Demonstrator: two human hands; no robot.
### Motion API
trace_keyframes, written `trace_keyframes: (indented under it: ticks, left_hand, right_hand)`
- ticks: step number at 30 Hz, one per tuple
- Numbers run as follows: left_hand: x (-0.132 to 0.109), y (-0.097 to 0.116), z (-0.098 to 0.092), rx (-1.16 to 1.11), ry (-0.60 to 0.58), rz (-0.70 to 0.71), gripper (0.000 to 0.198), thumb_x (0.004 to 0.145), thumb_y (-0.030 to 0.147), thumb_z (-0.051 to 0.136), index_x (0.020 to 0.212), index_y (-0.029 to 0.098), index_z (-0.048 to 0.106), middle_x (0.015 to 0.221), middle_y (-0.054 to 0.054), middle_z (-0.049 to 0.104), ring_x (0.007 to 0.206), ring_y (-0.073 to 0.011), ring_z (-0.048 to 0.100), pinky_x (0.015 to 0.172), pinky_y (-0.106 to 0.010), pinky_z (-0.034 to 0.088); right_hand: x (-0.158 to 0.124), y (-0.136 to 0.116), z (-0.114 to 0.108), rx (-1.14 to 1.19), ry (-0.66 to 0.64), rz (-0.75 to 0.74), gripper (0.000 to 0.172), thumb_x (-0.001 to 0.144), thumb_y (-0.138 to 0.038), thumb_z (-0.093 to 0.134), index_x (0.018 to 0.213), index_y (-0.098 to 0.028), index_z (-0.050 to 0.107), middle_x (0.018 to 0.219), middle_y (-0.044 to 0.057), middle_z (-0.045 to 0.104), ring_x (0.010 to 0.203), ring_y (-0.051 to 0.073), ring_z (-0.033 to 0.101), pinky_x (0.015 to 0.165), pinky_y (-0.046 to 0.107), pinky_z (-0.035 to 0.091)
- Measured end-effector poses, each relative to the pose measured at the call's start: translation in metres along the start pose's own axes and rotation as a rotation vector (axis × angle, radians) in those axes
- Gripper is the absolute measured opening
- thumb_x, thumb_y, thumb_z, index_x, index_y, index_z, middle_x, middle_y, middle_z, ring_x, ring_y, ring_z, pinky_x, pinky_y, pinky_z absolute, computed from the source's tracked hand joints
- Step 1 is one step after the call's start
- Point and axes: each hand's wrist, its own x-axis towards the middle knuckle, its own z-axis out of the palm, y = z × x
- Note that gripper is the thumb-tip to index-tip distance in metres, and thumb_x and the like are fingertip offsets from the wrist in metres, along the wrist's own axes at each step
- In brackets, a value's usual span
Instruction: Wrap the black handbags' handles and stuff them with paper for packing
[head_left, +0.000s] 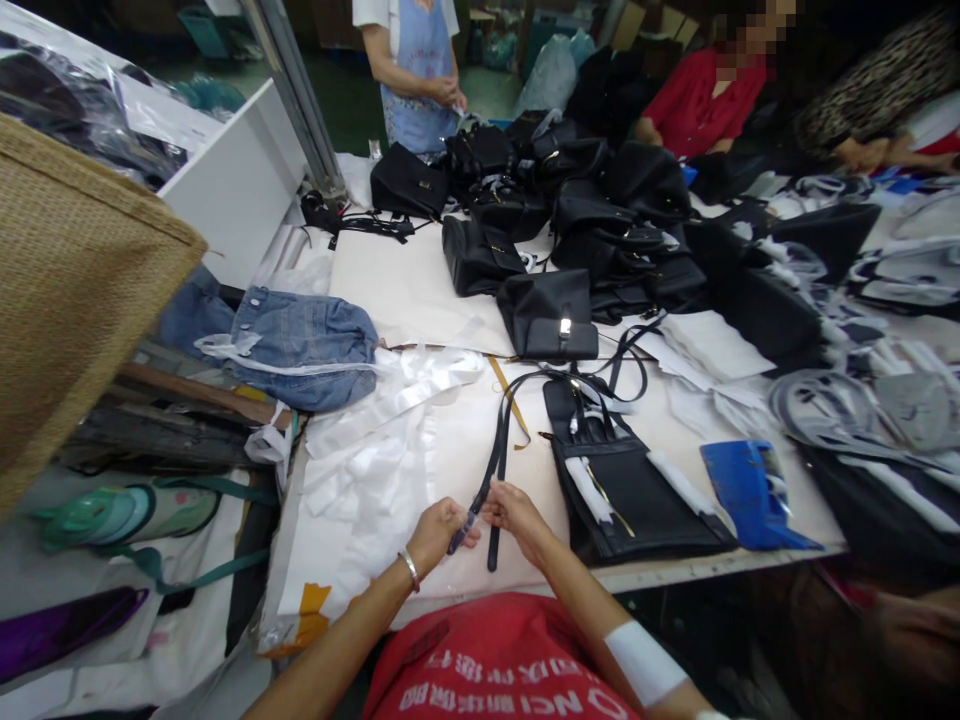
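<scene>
My left hand, with a bracelet at the wrist, is closed on one end of a thin black strap. Something clear and shiny, like plastic film, covers the strap's end there. Close beside it, the fingers of my right hand are pinched together at the strap; a second strap end hangs down between the hands. Both straps curve up and over to a black bag lying flat to the right of my hands. White wrapping covers parts of that bag, and a gold-coloured zip shows on it.
Many black bags are heaped across the table. White tissue strips and a denim bag lie left. A blue packet and white paper sheets are right. Co-workers stand opposite. A green bottle lies lower left.
</scene>
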Motion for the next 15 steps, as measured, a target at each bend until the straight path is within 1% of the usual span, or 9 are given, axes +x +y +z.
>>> trace_keyframes:
  ticks: [3, 6, 8, 10, 12, 13, 15]
  left_hand:
    - [0.003, 0.001, 0.000, 0.014, 0.036, 0.003, 0.030, 0.073, 0.047, 0.055, 0.075, 0.018, 0.046, 0.066, -0.007, 0.071, 0.056, -0.0200, 0.067, 0.049, -0.025, 0.043]
    - [0.011, 0.005, 0.002, -0.008, 0.084, 0.026, 0.029, 0.075, 0.046, 0.054, 0.074, 0.018, 0.045, 0.066, -0.007, 0.071, 0.056, -0.0200, 0.067, 0.053, -0.028, 0.047]
    - [0.019, 0.009, 0.004, -0.027, 0.106, 0.041, 0.026, 0.075, 0.043, 0.054, 0.073, 0.019, 0.044, 0.063, -0.005, 0.070, 0.055, -0.0196, 0.067, 0.057, -0.031, 0.050]
    - [0.025, 0.012, 0.007, -0.033, 0.110, 0.046, 0.024, 0.075, 0.042, 0.054, 0.072, 0.020, 0.044, 0.061, -0.003, 0.069, 0.054, -0.0195, 0.066, 0.058, -0.033, 0.051]
    - [0.031, 0.016, 0.010, -0.024, 0.099, 0.036, 0.025, 0.075, 0.043, 0.054, 0.071, 0.020, 0.044, 0.061, -0.003, 0.069, 0.056, -0.0195, 0.066, 0.059, -0.033, 0.051]
    - [0.034, 0.018, 0.012, -0.018, 0.091, 0.027, 0.025, 0.074, 0.043, 0.055, 0.071, 0.021, 0.044, 0.062, -0.003, 0.069, 0.057, -0.0195, 0.066, 0.060, -0.033, 0.051]
    - [0.038, 0.021, 0.014, -0.002, 0.075, 0.012, 0.027, 0.074, 0.045, 0.055, 0.071, 0.021, 0.044, 0.064, -0.004, 0.069, 0.057, -0.0188, 0.066, 0.062, -0.032, 0.051]
  right_hand:
    - [0.016, -0.011, -0.001, 0.084, 0.060, -0.011, 0.029, 0.067, -0.043, 0.070, 0.074, -0.019, 0.055, 0.074, -0.001, 0.063, 0.062, 0.009, 0.057, 0.064, 0.023, 0.046]
    - [0.017, -0.007, 0.004, 0.106, 0.058, -0.045, 0.029, 0.064, -0.037, 0.074, 0.070, -0.019, 0.052, 0.068, -0.004, 0.059, 0.061, 0.008, 0.055, 0.066, 0.021, 0.046]
    - [0.012, -0.002, 0.006, 0.103, -0.001, -0.040, 0.030, 0.063, -0.037, 0.075, 0.071, -0.019, 0.053, 0.063, -0.005, 0.057, 0.059, 0.009, 0.055, 0.068, 0.024, 0.047]
    - [0.010, 0.000, 0.004, 0.088, -0.087, 0.002, 0.032, 0.064, -0.042, 0.074, 0.073, -0.018, 0.054, 0.061, -0.004, 0.057, 0.058, 0.011, 0.056, 0.068, 0.029, 0.049]
    - [0.015, -0.005, 0.000, 0.089, -0.116, 0.046, 0.034, 0.067, -0.047, 0.071, 0.077, -0.018, 0.056, 0.065, -0.001, 0.061, 0.061, 0.013, 0.059, 0.068, 0.032, 0.050]
    - [0.020, -0.009, -0.002, 0.100, -0.094, 0.052, 0.035, 0.068, -0.049, 0.069, 0.080, -0.019, 0.057, 0.070, 0.001, 0.064, 0.064, 0.014, 0.060, 0.069, 0.032, 0.050]
    - [0.033, -0.020, -0.005, 0.134, -0.015, 0.012, 0.035, 0.068, -0.049, 0.069, 0.081, -0.019, 0.057, 0.079, 0.004, 0.067, 0.071, 0.015, 0.062, 0.069, 0.030, 0.049]
